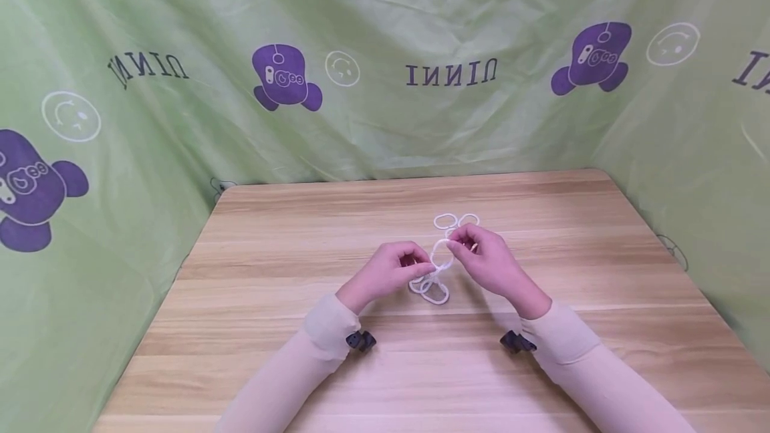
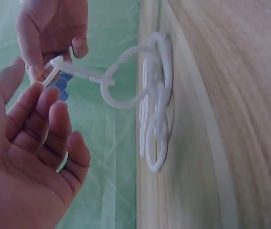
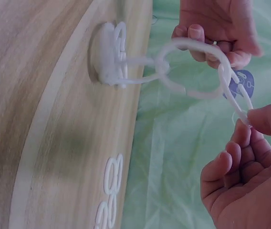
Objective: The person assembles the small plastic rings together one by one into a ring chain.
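Observation:
Thumb and finger of my right hand [image 1: 488, 260] pinch one end of a white plastic chain link [image 3: 230, 93]. My left hand [image 1: 388, 271] is close by at the other side, its fingers loosely bent and a gap between thumb and index finger in the left wrist view. A larger round white link [image 2: 108, 90] hooks onto the pinched one and hangs in the air. From there the chain runs down to a heap of joined white links [image 1: 444, 297] on the wooden table [image 1: 289, 366].
Farther back on the table, past the right hand, lie several more joined white links [image 1: 445, 226]. Green cloth [image 1: 373, 132] with purple figures hangs around the far and side edges. Dark wrist cameras [image 1: 361, 341] sit at both sleeve cuffs.

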`<state>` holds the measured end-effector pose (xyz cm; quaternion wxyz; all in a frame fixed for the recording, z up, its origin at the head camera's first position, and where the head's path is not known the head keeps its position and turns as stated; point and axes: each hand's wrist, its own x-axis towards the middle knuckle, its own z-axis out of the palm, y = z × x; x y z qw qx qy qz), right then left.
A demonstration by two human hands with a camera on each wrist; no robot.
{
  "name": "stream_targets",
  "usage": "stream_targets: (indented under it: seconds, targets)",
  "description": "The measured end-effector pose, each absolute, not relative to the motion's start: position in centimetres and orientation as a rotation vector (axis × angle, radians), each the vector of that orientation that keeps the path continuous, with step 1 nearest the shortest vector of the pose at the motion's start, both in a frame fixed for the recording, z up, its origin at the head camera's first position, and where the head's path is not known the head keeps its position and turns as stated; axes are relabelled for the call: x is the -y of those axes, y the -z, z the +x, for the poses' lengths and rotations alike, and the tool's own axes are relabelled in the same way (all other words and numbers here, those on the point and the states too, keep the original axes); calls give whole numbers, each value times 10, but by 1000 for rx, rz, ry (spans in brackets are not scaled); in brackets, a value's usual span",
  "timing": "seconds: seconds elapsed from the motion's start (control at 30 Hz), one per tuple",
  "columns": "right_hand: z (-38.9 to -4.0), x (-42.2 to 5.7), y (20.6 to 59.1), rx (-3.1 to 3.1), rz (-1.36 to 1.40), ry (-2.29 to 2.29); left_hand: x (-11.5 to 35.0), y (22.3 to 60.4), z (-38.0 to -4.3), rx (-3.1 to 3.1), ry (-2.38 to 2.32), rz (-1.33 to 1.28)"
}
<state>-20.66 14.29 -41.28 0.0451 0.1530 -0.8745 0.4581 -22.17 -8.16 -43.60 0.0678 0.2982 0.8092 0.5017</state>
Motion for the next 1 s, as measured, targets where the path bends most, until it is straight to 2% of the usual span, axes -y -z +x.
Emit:
stream_targets:
  seconds: [0.13, 0.37, 0.63, 1.0]
  targets:
    - [-206, -141, 412, 2634, 450, -1486, 83, 440, -225, -2463, -1539, 816]
    - [-207, -138, 414, 2584, 449, -1567, 82, 440, -225, -2462, -1575, 855]
    - [-208, -145, 419, 2600, 485, -1528, 86, 436, -225, -2515, -1634, 784]
    - [-251, -200, 429, 2767, 293, -1346, 90, 432, -226, -2490, -1644, 780]
